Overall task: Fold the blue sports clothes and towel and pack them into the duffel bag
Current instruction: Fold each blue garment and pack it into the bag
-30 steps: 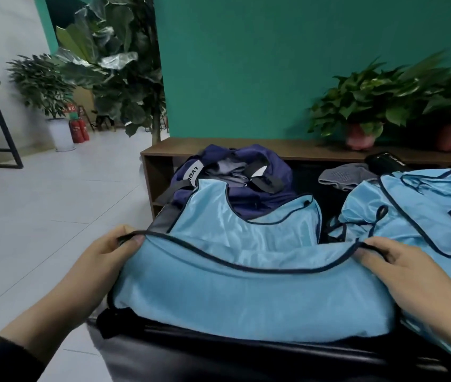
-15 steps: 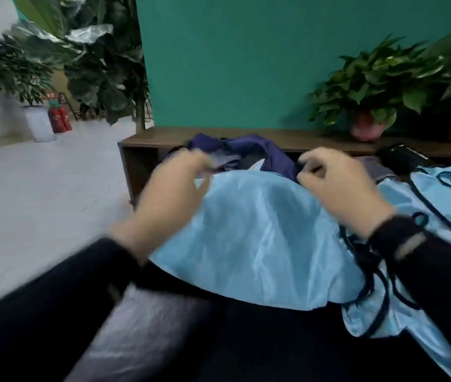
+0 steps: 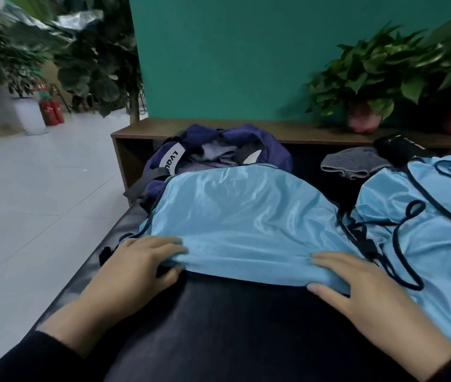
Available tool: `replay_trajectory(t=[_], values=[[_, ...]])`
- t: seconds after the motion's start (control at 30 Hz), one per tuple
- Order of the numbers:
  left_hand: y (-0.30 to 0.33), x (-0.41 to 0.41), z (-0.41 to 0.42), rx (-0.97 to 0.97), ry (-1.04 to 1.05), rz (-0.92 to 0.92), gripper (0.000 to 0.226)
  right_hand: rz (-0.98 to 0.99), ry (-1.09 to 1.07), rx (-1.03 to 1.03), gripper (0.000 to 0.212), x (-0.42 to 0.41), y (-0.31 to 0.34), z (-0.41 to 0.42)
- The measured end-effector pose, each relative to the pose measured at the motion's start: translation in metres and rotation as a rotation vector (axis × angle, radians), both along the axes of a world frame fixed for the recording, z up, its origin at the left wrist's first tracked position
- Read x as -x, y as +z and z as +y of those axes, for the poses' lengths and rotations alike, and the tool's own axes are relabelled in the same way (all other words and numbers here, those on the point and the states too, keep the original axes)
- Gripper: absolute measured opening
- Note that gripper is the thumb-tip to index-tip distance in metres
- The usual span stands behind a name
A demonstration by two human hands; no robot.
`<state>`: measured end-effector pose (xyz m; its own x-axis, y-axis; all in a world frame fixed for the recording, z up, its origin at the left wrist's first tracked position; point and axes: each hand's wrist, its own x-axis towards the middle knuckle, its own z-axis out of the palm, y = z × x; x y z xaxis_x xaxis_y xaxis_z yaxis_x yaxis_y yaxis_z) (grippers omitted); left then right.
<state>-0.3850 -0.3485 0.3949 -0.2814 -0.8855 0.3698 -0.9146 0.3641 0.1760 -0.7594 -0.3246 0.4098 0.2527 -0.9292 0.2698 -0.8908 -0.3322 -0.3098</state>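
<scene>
Folding is in hand: left hand (image 3: 139,260) and right hand (image 3: 356,282) pinch the near edge of the jersey (image 3: 240,216) on the bench (image 3: 218,326). Next, probably another fold, then into the bag (image 3: 218,153) behind.

Both hands, left (image 3: 136,267) and right (image 3: 356,282), came back from 12 o'clock; now pinching folded blue garment (image 3: 240,216) near edge, 6 o'clock.
</scene>
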Motion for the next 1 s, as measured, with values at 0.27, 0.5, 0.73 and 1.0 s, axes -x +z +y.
replay_trajectory(t=[0.27,0.5,0.73,1.0], values=[[0.004,-0.015,-0.002,0.121,0.302,0.035,0.02,-0.191,-0.153,0.08,0.027,0.007,-0.001,-0.01],[0.076,-0.014,0.027,0.325,0.211,0.155,0.018,-0.377,-0.21,0.104,0.034,0.018,0.104,-0.016],[0.199,-0.006,0.05,0.343,0.357,0.38,0.018,-0.55,-0.185,0.301,0.019,0.033,0.223,0.002],[0.261,0.011,0.098,0.397,0.292,0.732,0.025,-0.895,-0.145,0.268,0.016,0.042,0.272,0.046]])
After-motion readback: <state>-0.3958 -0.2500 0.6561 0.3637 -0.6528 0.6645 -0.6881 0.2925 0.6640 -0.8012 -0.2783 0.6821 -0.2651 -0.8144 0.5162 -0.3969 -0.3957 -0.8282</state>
